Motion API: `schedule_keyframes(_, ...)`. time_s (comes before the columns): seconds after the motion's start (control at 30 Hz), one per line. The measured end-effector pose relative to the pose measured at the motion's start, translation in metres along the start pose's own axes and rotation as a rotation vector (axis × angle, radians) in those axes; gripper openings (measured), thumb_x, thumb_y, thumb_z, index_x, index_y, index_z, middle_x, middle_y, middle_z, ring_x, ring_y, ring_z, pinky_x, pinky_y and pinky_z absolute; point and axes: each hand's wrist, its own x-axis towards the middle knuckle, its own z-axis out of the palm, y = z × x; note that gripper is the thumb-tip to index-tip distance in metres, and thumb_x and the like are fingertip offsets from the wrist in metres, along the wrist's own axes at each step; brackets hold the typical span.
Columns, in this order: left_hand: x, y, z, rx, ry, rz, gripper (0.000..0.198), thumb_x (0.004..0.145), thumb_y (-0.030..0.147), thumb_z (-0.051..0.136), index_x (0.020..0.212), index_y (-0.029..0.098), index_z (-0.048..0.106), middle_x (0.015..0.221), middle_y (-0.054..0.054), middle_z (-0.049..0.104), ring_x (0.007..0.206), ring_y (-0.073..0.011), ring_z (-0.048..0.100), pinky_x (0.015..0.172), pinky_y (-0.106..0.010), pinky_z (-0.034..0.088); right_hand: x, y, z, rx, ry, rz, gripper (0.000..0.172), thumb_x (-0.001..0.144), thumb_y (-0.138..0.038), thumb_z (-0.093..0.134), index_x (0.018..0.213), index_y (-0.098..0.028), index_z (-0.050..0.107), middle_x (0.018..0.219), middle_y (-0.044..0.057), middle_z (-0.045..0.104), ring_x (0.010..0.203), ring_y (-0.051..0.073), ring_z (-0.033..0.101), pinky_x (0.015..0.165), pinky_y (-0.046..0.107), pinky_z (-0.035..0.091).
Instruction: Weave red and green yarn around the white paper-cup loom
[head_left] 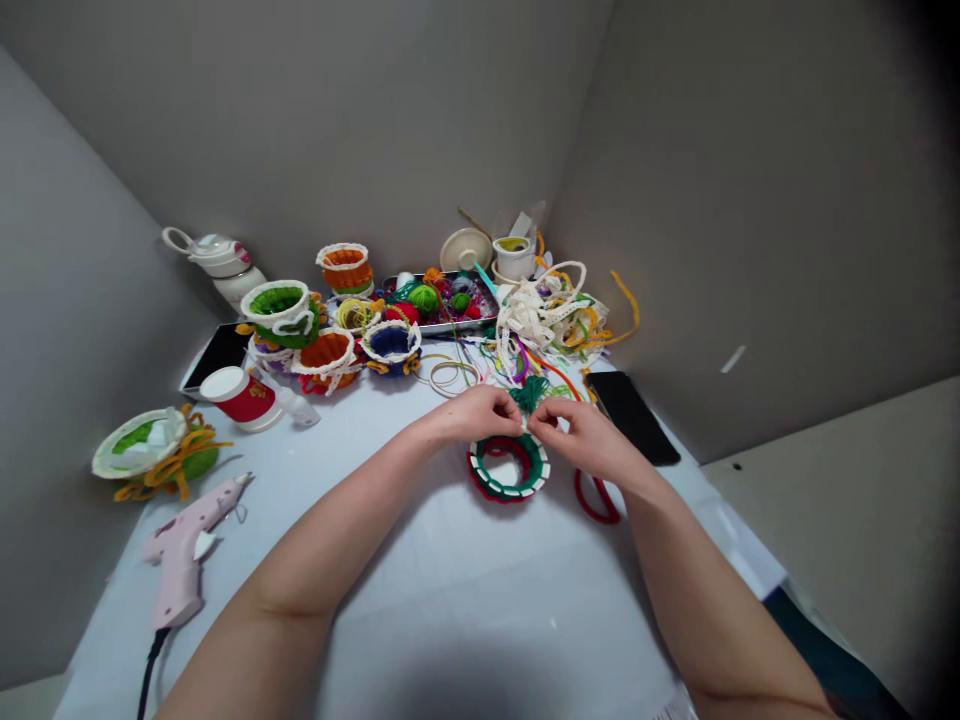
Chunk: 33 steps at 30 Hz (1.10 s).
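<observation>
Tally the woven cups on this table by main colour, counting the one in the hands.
Green cups: 2
Orange cups: 2
Blue cup: 1
Red-and-green cup, in the left hand and right hand: 1
Total: 6, leaving out a yellowish bundle too cluttered to tell.

The green yarn (529, 393) you pinch looks soft and fuzzy. It is wound over the matt white paper strips of the cup basket (510, 472). Your desk (450, 600) has a smooth, matt white cover. The glue gun (180, 545) is pale pink plastic with a slight sheen, the tray (484, 322) is shiny metal, and the phone (634, 415) is glossy black.
</observation>
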Motion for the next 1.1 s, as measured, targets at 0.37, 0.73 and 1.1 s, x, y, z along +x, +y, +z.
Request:
schedule_keyframes(0.37,0.005,-0.012,0.001,0.110,-0.034,0.074,0.027,0.068,0.036,0.064,0.081,0.013,0.071,0.068,0.002,0.061,0.063,-0.0100,0.049,0.059,-0.021,0.038,0.013,0.000,0.002,0.009,-0.156,0.182,0.017,0.072,-0.030,0.053,0.065,-0.016,0.058,0.058,-0.003,0.051,0.056,0.011,0.041,0.051,0.024,0.029)
schedule_keyframes(0.73,0.001,-0.004,0.005,0.336,0.015,0.052,0.017,0.067,0.029,0.065,0.075,0.015,0.071,0.057,0.004,0.054,0.058,-0.0101,0.046,0.054,-0.021,0.031,0.009,0.011,0.016,0.355,-0.035,0.313,0.015,0.066,-0.030,0.054,0.064,-0.017,0.060,0.058,-0.003,0.049,0.058,0.012,0.041,0.056,0.025,0.030)
schedule_keyframes(1.1,0.000,-0.003,0.007,0.448,0.080,0.101,0.017,0.069,0.029,0.061,0.070,0.015,0.070,0.053,0.002,0.051,0.055,-0.0107,0.043,0.053,-0.023,0.028,0.015,0.024,0.025,0.744,-0.098,0.403,0.014,0.063,-0.030,0.059,0.060,-0.017,0.060,0.054,-0.003,0.050,0.053,0.011,0.040,0.054,0.026,0.029)
